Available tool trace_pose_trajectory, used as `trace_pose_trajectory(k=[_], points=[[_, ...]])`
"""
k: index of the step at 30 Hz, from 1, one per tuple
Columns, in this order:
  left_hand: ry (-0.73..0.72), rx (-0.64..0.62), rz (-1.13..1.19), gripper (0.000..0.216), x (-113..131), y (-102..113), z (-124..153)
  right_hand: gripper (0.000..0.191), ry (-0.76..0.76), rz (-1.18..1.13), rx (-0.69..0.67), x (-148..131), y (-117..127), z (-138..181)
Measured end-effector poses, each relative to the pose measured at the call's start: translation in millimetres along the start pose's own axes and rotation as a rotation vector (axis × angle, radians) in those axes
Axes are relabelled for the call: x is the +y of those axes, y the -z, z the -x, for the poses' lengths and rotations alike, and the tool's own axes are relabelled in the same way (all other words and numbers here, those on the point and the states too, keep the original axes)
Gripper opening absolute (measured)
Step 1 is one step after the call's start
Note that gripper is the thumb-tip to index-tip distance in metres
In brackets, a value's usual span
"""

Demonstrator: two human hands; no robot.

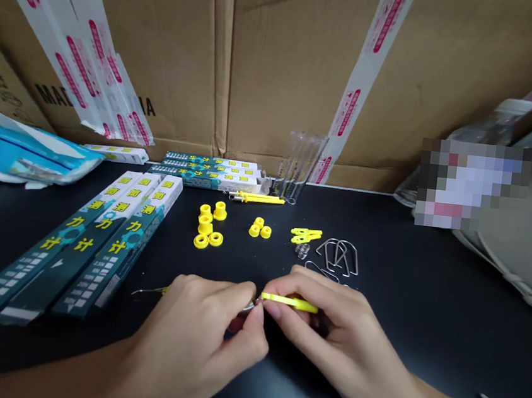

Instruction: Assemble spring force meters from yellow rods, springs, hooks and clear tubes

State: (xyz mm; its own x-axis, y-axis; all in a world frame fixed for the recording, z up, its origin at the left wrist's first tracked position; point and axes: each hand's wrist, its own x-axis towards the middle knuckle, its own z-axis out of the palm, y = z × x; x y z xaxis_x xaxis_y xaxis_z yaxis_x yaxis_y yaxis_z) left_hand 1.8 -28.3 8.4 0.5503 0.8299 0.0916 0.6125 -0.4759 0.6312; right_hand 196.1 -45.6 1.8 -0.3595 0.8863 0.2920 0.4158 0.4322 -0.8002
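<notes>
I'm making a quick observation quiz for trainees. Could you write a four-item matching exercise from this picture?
Column one
1. Slim yellow strip
2. Bent wire hooks
3. Clear tubes
4. Three nearest long boxes

Column two
A. Standing upright near the cardboard
B. Teal and white, with yellow lettering
C. Pinched in the right hand
D. Lying on the black table, just beyond the right hand

Pairs: 1-C, 2-D, 3-A, 4-B
</notes>
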Motion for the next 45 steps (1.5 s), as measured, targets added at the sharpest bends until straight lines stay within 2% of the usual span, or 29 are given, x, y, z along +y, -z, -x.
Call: trace_pose_trajectory(k=[3, 6, 11, 15, 22, 29, 34, 40, 45], points=[[-0.011, -0.004, 0.002, 0.031, -1.5, 0.5, 0.6, 0.015, -0.032, -0.038, -0.008, 0.8, -0.2, -0.5], [-0.047, 0.036, 0.01, 0.032, -1.5, 0.2, 1.0, 0.013, 0.013, -0.017, 0.019, 1.4, 0.1, -0.6], [-0.116, 0.091, 0.016, 0.031, 1.3, -0.9, 0.5, 0.016, 0.218, 0.043, 0.07, 2.8, 1.4, 1.3], [-0.144, 0.124, 0.01, 0.03, 1.9, 0.2, 0.5, 0.024, 0.335, 0.109, 0.044, 6.0, 2.2, 5.1], [-0.216, 0.21, -0.051, 0.03, -0.1, 2.5, 0.6, 0.017, 0.302, 0.247, 0.09, 3.8, 2.7, 1.4], [-0.3, 0.286, -0.096, 0.027, -1.6, 0.0, 2.8, 0.017, 0.31, 0.242, -0.063, 5.8, 2.1, 3.0], [-0.332, 0.279, -0.123, 0.025, -1.7, -1.5, 1.3, 0.017, 0.36, 0.223, -0.061, 7.9, -0.5, 4.5], [-0.377, 0.288, -0.151, 0.025, -1.9, -2.0, -0.8, 0.017, 0.344, 0.204, -0.07, 8.6, -1.3, 2.7], [-0.359, 0.257, -0.166, 0.026, 1.0, -4.5, -0.3, 0.02, 0.376, 0.224, -0.054, 10.5, -0.1, 4.2]])
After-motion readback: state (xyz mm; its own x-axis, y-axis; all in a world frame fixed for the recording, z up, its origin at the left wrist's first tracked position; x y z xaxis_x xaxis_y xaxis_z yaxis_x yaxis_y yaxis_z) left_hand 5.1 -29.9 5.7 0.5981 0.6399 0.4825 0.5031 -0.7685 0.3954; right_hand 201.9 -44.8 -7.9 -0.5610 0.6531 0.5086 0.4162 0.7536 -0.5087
